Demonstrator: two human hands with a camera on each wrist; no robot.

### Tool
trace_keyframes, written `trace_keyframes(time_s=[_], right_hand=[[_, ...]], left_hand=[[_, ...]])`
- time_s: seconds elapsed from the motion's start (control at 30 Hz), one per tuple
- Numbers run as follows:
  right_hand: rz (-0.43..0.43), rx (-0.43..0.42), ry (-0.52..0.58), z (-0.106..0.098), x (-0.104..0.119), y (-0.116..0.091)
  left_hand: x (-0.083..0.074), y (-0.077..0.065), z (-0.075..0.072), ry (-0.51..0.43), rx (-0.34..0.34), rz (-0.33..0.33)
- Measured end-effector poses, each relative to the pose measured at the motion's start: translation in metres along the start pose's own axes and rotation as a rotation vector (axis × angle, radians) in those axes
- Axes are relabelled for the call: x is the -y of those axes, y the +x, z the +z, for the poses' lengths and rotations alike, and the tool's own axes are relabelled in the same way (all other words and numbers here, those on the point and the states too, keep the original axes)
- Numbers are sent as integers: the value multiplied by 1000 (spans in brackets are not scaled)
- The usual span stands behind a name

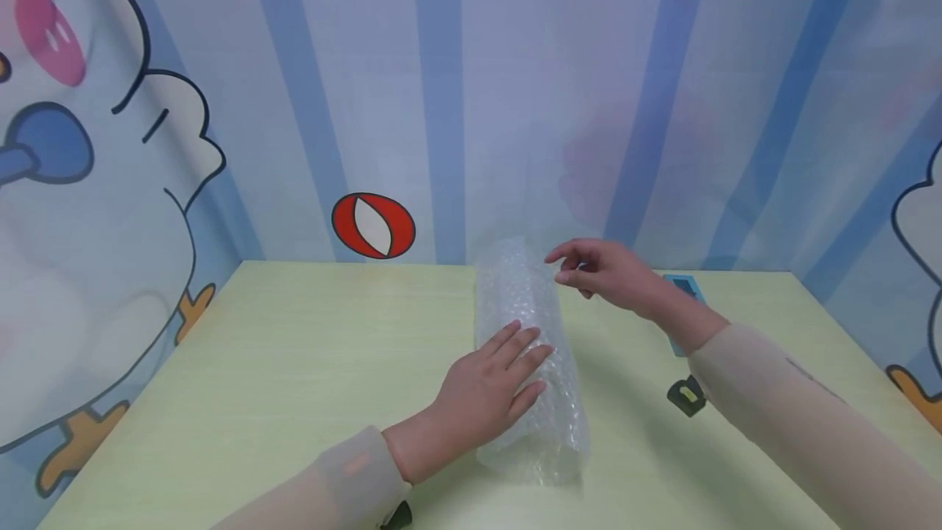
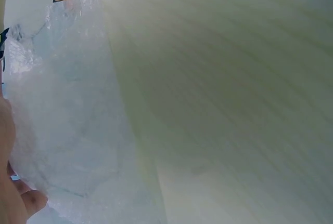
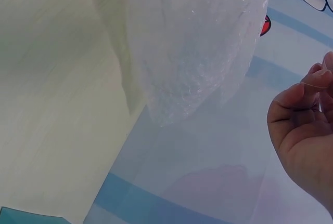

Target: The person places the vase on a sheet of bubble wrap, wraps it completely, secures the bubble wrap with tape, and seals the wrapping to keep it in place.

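Note:
A roll of clear bubble wrap (image 1: 518, 301) lies lengthwise on the table, its far end close to the wall. My left hand (image 1: 482, 391) rests flat on the middle of it with fingers spread. In the left wrist view the wrap (image 2: 78, 104) fills the left side, and part of the left hand (image 2: 10, 182) shows at the edge. Raised to the right of the wrap's far end is my right hand (image 1: 603, 272), fingers bent. In the right wrist view the right hand (image 3: 307, 141) pinches a thin clear strip (image 3: 315, 85) that looks like tape, apart from the wrap.
Behind the right forearm a blue flat object (image 1: 684, 289) lies on the pale table (image 1: 331, 366), partly covered by the arm. A striped cartoon backdrop (image 1: 515, 105) rises straight from the table's back edge. A small dark wrist device (image 1: 687, 396) sits beside the right sleeve.

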State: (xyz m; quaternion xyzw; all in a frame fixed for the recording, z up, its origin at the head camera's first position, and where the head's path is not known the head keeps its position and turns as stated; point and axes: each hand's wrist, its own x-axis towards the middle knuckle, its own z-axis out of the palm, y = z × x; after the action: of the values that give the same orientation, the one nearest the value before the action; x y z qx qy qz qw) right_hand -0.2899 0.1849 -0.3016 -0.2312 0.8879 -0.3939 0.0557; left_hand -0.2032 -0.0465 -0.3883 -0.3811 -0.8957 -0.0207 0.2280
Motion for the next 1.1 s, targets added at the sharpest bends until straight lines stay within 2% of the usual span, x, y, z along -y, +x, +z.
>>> trace_keyframes(time_s=[0.43,0.73,1.1], right_hand=[[20,24,-49,10,5,14],[-7,70,-70,13,5,26],[-27,112,-123,27,8,44]], left_hand=[[-1,1,0,14,-38,13],[0,1,2,14,-23,15],[0,2,3,26,-68,29]])
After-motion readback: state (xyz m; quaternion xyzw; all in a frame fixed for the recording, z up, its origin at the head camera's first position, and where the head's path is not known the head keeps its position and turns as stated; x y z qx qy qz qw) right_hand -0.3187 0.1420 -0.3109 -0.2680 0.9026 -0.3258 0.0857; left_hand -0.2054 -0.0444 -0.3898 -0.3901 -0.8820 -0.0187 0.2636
